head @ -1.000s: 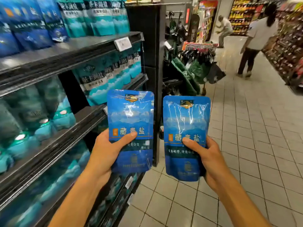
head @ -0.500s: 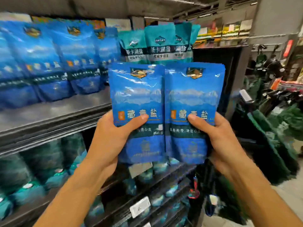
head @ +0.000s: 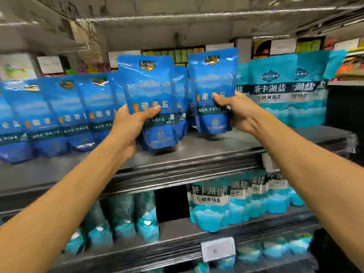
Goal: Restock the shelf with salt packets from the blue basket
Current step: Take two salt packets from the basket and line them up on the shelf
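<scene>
My left hand (head: 129,125) grips a blue salt packet (head: 149,91) upright over the top shelf (head: 206,148), its bottom edge close to the shelf surface. My right hand (head: 239,112) grips a second blue salt packet (head: 212,79), held upright farther right and deeper on the same shelf. A row of matching blue packets (head: 59,115) stands to the left along that shelf. The blue basket is out of sight.
Teal salt packets (head: 275,91) stand at the right end of the top shelf. Teal bags (head: 226,205) fill the lower shelf, with a price tag (head: 217,249) on its front edge. Pipes run across the ceiling above.
Both hands have risen and reached forward to the top shelf. The two packets, held side by side before, have moved apart, and my view has tilted up toward the shelf.
</scene>
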Demonstrator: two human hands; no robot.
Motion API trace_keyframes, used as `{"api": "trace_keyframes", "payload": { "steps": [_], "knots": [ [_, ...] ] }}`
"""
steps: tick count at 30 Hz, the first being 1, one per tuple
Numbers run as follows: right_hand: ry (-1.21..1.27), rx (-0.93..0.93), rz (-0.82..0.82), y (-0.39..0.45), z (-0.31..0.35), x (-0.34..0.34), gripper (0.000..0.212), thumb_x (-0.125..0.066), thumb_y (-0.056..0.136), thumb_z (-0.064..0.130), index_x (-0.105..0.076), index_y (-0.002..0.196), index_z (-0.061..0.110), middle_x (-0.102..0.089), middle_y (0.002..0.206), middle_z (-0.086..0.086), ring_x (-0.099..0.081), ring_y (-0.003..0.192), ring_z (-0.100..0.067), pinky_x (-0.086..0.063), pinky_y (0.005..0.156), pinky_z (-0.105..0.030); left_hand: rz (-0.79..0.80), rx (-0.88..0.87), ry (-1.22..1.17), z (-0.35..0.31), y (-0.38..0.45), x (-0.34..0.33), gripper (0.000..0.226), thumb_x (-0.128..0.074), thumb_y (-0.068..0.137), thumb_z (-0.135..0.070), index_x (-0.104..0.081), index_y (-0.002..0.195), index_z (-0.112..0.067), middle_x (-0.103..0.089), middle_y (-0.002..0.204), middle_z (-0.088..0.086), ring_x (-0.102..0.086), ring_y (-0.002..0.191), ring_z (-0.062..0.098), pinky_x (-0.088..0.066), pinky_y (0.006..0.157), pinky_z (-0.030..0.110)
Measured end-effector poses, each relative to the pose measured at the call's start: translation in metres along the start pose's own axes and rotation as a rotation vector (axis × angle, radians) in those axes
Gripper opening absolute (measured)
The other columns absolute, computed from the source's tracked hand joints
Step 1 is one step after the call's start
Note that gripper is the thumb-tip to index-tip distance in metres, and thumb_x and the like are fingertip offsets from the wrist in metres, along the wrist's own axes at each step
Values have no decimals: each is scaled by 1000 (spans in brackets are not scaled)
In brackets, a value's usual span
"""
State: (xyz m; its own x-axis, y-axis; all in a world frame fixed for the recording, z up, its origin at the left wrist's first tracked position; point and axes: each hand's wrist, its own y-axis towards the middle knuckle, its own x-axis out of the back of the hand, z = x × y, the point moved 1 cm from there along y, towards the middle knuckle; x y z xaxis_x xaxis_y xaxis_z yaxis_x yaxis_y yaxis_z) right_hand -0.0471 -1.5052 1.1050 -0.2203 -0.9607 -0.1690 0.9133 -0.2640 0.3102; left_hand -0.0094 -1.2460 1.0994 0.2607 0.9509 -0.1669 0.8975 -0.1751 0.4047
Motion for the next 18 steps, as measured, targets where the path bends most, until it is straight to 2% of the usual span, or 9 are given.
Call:
{"api": "trace_keyframes", "payload": {
  "steps": [2,4,5,8,12,16,18],
  "knots": [
    [-104,-59,31,14,-15,2,33,-60,97,3,-62,130,3,-69,128,-11,-66,118,-27,-52,103,-47,-32,29,20,9,9,16,22,-79,84,-9,-71,104,-13,-79,93,0,-76,83,17,-61,74,39],
    [-214,-86,68,22,-21,8,37,-61,97,1,-60,134,5,-68,131,-10,-63,124,-30,-49,106,-50,-49,33,60,16,17,30,26,-83,82,-13,-71,105,-12,-80,97,0,-76,92,20,-61,83,42],
    [-272,-90,74,25,-20,12,37,-63,95,2,-62,132,7,-70,128,-8,-63,122,-29,-48,106,-52,-44,26,75,19,20,36,24,-83,81,-14,-72,103,-13,-80,98,0,-76,93,20,-61,84,40],
    [-448,-71,44,29,-12,17,35,-73,90,7,-67,124,14,-75,116,0,-67,114,-26,-48,102,-52,-32,15,59,23,24,46,17,-82,81,-13,-74,95,-18,-80,95,-2,-77,87,15,-61,71,31],
    [-482,-34,-28,32,-13,11,34,-75,88,6,-67,121,14,-75,104,5,-68,99,-19,-54,92,-45,-17,21,25,22,26,48,20,-82,82,-12,-73,99,-15,-80,95,0,-77,86,17,-61,68,31],
    [-568,2,-67,36,-14,8,35,-77,87,9,-66,121,13,-73,111,-4,-67,104,-23,-56,90,-48,-3,31,23,23,24,48,28,-83,81,-15,-71,106,-12,-80,97,1,-77,90,19,-62,70,33],
    [-589,21,-88,38,-16,9,31,-76,88,10,-66,116,13,-72,112,-7,-68,97,-21,-57,89,-48,9,32,14,23,24,49,36,-84,80,-16,-70,113,-9,-80,100,1,-77,91,20,-62,68,32]
  ]
}}
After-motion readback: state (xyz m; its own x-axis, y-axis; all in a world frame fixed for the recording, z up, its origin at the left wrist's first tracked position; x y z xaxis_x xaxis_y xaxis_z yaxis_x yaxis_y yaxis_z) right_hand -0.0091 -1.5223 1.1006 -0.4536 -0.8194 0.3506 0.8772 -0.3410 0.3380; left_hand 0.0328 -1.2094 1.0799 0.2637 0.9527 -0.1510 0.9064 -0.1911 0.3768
